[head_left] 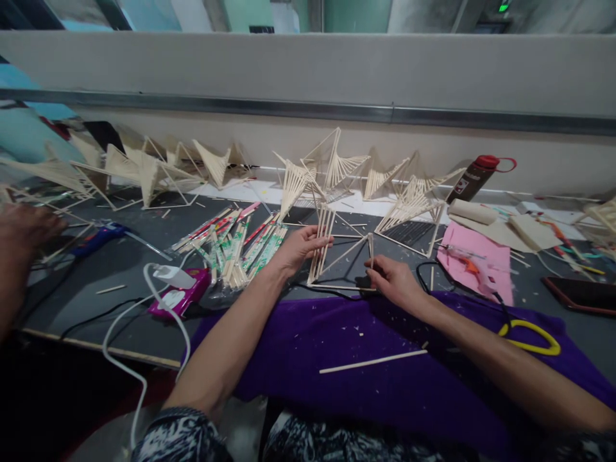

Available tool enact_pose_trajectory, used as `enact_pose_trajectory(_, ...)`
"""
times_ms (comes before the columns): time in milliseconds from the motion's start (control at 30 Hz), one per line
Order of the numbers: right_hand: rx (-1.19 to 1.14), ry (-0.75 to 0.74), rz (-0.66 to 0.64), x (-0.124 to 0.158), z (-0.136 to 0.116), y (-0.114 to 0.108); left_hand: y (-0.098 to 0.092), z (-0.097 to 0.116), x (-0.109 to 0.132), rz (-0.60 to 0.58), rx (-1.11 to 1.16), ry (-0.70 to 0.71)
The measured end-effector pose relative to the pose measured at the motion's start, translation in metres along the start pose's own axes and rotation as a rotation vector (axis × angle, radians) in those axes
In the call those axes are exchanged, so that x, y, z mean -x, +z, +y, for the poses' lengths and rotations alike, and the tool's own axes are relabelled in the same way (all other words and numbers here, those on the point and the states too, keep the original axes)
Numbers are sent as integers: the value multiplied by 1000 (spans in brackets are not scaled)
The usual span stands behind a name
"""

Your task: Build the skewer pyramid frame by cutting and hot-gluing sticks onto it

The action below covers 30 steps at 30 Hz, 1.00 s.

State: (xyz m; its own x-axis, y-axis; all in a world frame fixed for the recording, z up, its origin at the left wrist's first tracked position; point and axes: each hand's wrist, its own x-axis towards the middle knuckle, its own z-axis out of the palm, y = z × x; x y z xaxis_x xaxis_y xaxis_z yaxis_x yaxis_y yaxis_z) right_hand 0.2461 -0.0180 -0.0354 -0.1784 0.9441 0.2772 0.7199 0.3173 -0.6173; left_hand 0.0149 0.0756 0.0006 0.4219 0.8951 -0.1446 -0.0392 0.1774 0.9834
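Note:
A small frame of thin wooden sticks [325, 221] stands on the dark table in front of me, its left side filled with close-set slats. My left hand [301, 249] is closed around that slatted side, thumb and fingers pinching it. At the frame's right corner, my right hand [395, 280] has its fingertips pinched on the short upright stick. A purple cloth [298, 333] spreads below both hands, with one loose stick [373, 362] lying across it. Left of my left hand is a pile of wrapped chopsticks [235, 250].
Several finished-looking stick models [337, 163] line the wall. A pink glue gun [476, 269] lies on pink paper [500, 256], near yellow-handled scissors [534, 346], a phone [582, 295] and a bottle [474, 179]. Leftward are a magenta power strip [180, 298], a blue glue gun [99, 239] and another person's hand [29, 231].

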Motion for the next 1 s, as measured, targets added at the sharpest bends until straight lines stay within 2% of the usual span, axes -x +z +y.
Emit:
enact_pose_trajectory(100,17,3,5,1,-1,0,-2,-4,-3,-59,59,-66)
enact_pose_trajectory(367,10,18,-30,3,-5,-3,2,-15,-4,-52,64,-71)
enact_pose_trajectory(567,44,14,-27,1,-3,-4,7,-15,-2,-13,29,-58)
enact_pose_trajectory(700,267,36,73,14,-13,-14,6,-12,1,2,-31,-81)
enact_pose_trajectory(767,398,-4,101,24,-26,-18,3,-12,1,-13,-58,-106)
enact_pose_trajectory(900,451,-126,-106,24,-52,-3,-5,-15,-1,-94,-80,-143)
enact_pose_trajectory(1000,500,-75,-215,4,-63,18,-7,-17,-1,-129,-103,-144)
